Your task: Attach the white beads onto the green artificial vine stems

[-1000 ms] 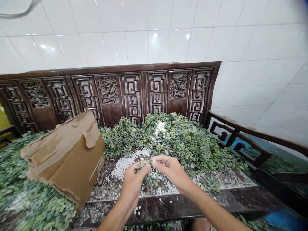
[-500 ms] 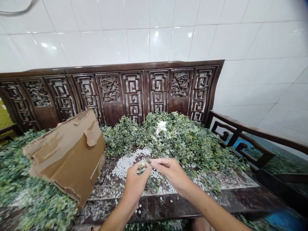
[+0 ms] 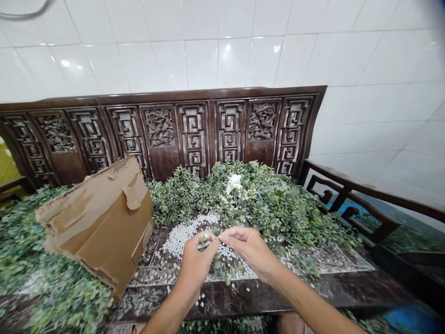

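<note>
Left hand: the left hand (image 3: 195, 265) is pinched closed on a small green leafy sprig (image 3: 218, 260), held just above the surface.
Right hand: the right hand (image 3: 249, 248) is curled, its fingertips (image 3: 222, 237) at the top of the sprig and just apart from the left hand; whether they grip it, I cannot tell.
Surface: a dark polished stone-topped surface (image 3: 243, 297) lies below, strewn with small round white pieces (image 3: 184, 236).
Risk: a slack pinch could let the sprig drop among the white pieces; a careless wrist could sweep those pieces over the front edge.
Change: against the earlier frame the hands barely differ; the whole view sits slightly shifted.
Beyond: a torn brown cardboard box (image 3: 104, 227) lies at the left, before a heap of green leafy stems (image 3: 264, 204), a carved dark wooden settee back (image 3: 194, 134) and a white tiled wall (image 3: 222, 51).
</note>
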The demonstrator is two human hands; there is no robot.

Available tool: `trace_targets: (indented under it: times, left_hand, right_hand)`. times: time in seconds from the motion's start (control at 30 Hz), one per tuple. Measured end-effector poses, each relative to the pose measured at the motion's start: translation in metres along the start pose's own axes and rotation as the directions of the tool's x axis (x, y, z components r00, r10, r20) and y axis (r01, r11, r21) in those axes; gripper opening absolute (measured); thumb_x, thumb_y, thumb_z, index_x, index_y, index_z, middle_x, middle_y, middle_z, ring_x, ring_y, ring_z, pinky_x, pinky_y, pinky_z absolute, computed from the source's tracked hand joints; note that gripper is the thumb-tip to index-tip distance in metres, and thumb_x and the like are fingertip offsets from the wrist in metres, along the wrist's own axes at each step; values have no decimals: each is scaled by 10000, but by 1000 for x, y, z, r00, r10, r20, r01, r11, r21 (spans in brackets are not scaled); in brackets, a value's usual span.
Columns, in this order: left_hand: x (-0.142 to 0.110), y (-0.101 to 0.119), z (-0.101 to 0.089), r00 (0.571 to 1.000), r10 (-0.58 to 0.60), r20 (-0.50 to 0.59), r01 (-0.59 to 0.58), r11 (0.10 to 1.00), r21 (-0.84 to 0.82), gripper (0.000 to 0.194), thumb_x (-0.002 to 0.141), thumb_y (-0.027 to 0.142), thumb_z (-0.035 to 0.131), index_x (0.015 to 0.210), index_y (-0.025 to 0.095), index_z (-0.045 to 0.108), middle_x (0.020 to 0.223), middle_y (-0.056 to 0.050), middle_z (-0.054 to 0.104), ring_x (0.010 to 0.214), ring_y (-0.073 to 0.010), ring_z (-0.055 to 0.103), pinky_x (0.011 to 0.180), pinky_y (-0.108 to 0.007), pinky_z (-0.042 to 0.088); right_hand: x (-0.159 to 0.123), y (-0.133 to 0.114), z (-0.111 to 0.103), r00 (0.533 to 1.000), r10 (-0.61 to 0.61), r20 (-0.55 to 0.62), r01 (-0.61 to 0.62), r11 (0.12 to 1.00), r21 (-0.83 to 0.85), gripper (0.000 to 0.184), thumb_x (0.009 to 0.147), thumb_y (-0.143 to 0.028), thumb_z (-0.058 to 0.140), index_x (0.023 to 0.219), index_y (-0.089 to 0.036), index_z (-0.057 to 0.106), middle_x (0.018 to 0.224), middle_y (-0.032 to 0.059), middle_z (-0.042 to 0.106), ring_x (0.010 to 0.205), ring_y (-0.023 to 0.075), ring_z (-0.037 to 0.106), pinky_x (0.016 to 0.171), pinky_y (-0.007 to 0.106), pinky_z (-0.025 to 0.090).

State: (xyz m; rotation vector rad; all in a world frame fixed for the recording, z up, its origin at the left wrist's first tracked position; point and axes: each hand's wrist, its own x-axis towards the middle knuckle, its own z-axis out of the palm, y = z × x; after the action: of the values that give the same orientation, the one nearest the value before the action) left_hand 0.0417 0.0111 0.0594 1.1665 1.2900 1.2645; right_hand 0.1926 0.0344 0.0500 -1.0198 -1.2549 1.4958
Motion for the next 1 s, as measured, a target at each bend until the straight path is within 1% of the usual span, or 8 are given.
trace_targets:
  times: [0.13,0.47,0.63,0.7,0.77,0.83,0.9,1.0]
  left_hand:
    - [0,2,-1,1000,-9,-2,9,1000,6,139,670,277,646,594,195,564,617,30,503,606,-136,432,599,-224,319]
    - [0,-2,0,999,-51,5,52,998,-45,143,644,295,662,630,192,563,603,43,505,592,-126,431,598,-225,303]
    - [1,-4,-2,999,-48,18,49,998,-43,170,663,315,691,655,175,594,642,23,537,644,-139,467,632,-231,324]
    - [3,-6,-2,996,-74,46,76,995,-59,209,669,351,716,687,163,627,688,3,578,675,-149,497,656,-238,350]
    - [5,-9,-2,991,-107,80,115,988,-103,273,666,404,741,734,156,652,737,-15,611,687,-153,520,654,-243,378]
    - [8,-12,-2,990,-119,74,130,977,-169,328,658,452,758,765,160,651,769,-27,625,706,-158,542,642,-243,407]
    - [11,-14,-2,991,-128,33,133,963,-236,342,682,472,750,799,176,627,824,-40,636,777,-171,572,668,-246,446]
    - [11,-12,-4,974,-226,-1,213,921,-326,307,779,455,690,929,217,567,1016,-69,638,953,-201,594,755,-300,515]
  right_hand:
    - [-1,1,0,1000,15,-8,-15,1000,8,292,688,-454,785,797,-185,767,720,25,688,637,138,537,629,266,405]
    - [0,1,0,1000,-28,3,28,999,-46,272,676,-453,789,764,-195,774,792,48,739,763,188,623,769,319,457]
    - [-2,-2,0,999,-48,12,49,994,-94,252,671,-434,793,736,-192,772,774,45,739,772,197,629,762,321,463]
    - [-1,-2,0,999,-39,10,40,994,-99,250,703,-431,770,772,-191,775,770,37,732,712,175,610,702,301,463]
    - [3,1,-2,1000,-1,-27,-1,999,-43,251,759,-415,721,852,-188,770,789,37,725,629,143,572,605,272,451]
    - [9,7,-8,992,56,-115,-45,994,96,211,802,-339,674,919,-181,750,840,55,721,621,135,571,551,253,454]
    - [16,12,-16,968,126,-217,-66,962,263,141,785,-196,656,899,-172,735,909,88,715,751,160,633,612,250,512]
    - [21,15,-28,943,244,-229,-136,905,403,163,736,-27,645,819,-151,711,1023,128,694,964,182,663,822,244,549]
